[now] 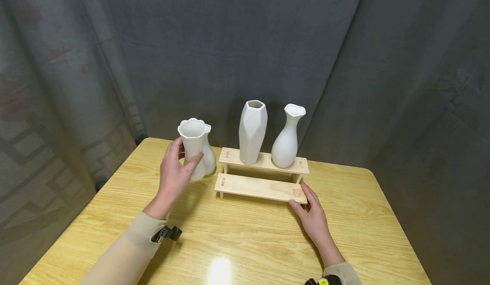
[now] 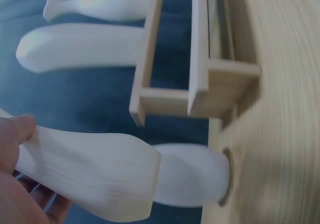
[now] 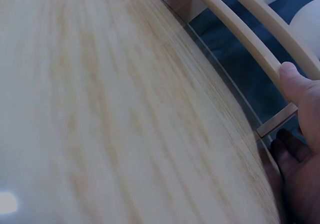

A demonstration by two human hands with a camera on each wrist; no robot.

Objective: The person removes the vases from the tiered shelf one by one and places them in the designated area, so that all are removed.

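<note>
My left hand (image 1: 176,170) grips a white vase with a scalloped rim (image 1: 194,145), thumb on one side and fingers round the other. The left wrist view shows this vase's base raised off the table. Partly hidden behind it, a second white vase (image 1: 209,157) stands on the table. With my right hand (image 1: 314,222) I hold the right end of the lower step of a two-tier wooden stand (image 1: 256,186), thumb at its front edge. On the upper step stand a faceted white vase (image 1: 253,134) and, to its right, a slim-necked white vase (image 1: 285,146).
The stand sits on a light wood-grain table (image 1: 252,242) toward its back edge. Grey curtains (image 1: 229,55) hang behind the table and along both sides. Each wrist wears a small black camera, such as the left wrist camera (image 1: 168,233).
</note>
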